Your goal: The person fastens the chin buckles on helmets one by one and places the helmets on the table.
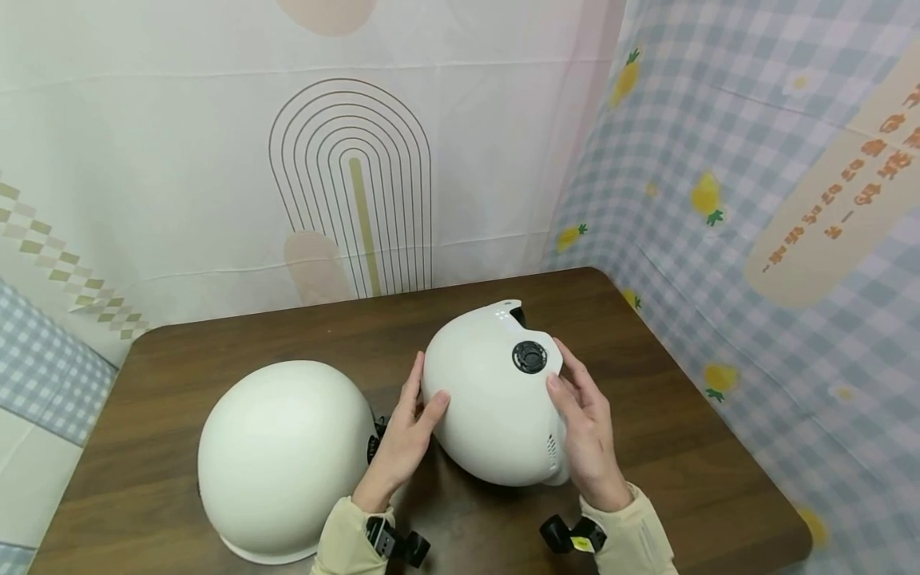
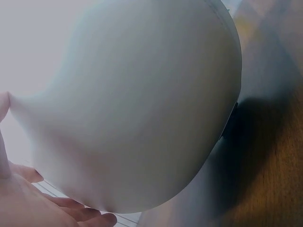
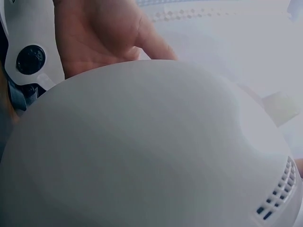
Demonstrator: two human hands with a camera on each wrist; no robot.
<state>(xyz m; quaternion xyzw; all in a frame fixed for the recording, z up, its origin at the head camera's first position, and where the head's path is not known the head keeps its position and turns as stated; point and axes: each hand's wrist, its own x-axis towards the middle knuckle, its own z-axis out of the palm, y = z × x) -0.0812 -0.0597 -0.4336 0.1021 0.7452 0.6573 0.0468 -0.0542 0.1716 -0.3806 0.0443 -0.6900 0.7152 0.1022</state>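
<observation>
A glossy white helmet [image 1: 489, 399] is between both hands at the middle of the table, tilted so its open edge faces right. It has a round black dial [image 1: 530, 357] and a small grille of vent holes [image 1: 553, 453]. My left hand [image 1: 402, 443] holds the shell's left side, thumb on the surface and fingers along its far side. My right hand [image 1: 592, 439] grips the right edge below the dial, with the thumb on the outside. In the left wrist view, the smooth shell [image 2: 142, 109] fills most of the picture. The helmet's inside is hidden.
A second white helmet [image 1: 287, 455] sits dome up on the left, close beside my left wrist, with black parts [image 1: 375, 439] at its right edge. The dark wooden table [image 1: 690, 447] meets patterned cloth [image 1: 496, 160] behind and checked cloth [image 1: 719, 303] at right.
</observation>
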